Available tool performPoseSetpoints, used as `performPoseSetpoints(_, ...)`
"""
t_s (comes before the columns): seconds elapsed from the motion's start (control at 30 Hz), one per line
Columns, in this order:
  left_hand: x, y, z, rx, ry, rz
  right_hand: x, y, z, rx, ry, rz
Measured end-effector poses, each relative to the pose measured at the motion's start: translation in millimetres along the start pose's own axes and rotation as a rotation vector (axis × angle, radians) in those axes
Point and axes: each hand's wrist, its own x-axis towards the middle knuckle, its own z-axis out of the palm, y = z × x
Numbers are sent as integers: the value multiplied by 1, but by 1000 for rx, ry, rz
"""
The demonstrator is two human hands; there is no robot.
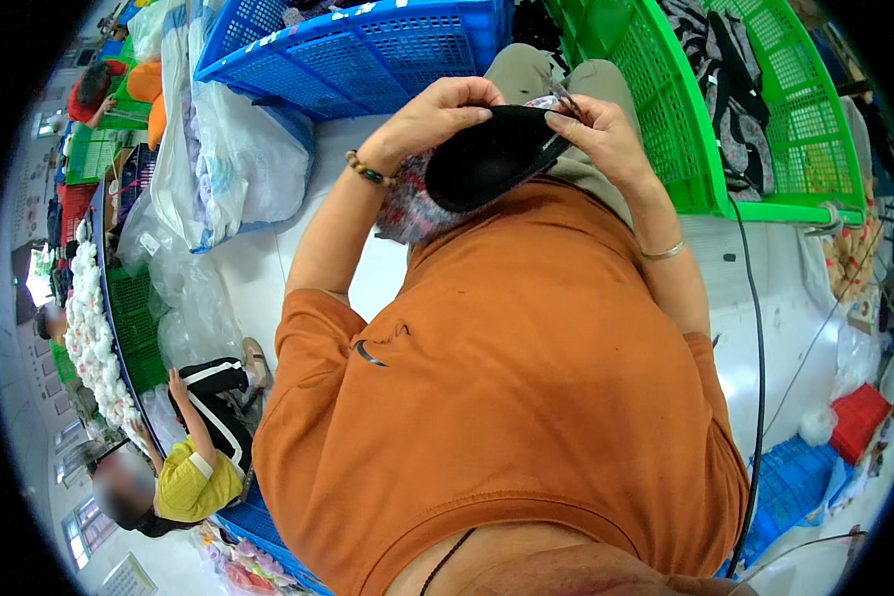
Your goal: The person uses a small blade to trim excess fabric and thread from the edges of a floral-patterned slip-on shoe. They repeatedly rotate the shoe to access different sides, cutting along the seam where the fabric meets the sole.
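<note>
In front of my lap I hold a black, soft-looking rounded fabric piece. Grey fuzzy cloth with red flecks hangs beneath it on the left. My left hand pinches its upper left edge between thumb and fingers. At the upper right edge, my right hand is closed on the same piece. A slim, dark, metallic-looking tool sticks up by the right fingers; its kind is too small to tell. The fingers' undersides are hidden.
A blue plastic crate stands ahead. To the right, a green crate holds black and grey patterned pieces. White sacks stand left. A black cable runs down the right. A person in yellow sits lower left.
</note>
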Motion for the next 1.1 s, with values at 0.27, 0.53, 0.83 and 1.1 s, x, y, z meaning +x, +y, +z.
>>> performPoseSetpoints(0.27,-19,-13,-12,-601,-139,-80,3,-5,23,87,-26,41)
performPoseSetpoints(0.53,-30,-11,3,-384,29,-108,9,-15,40,-587,123,-408)
performPoseSetpoints(0.83,-29,4,7,-217,68,-123,25,-7,41,-8,320,-232)
performPoseSetpoints(1.1,-30,4,11,-125,203,-108,2,-32,36,-560,414,-260)
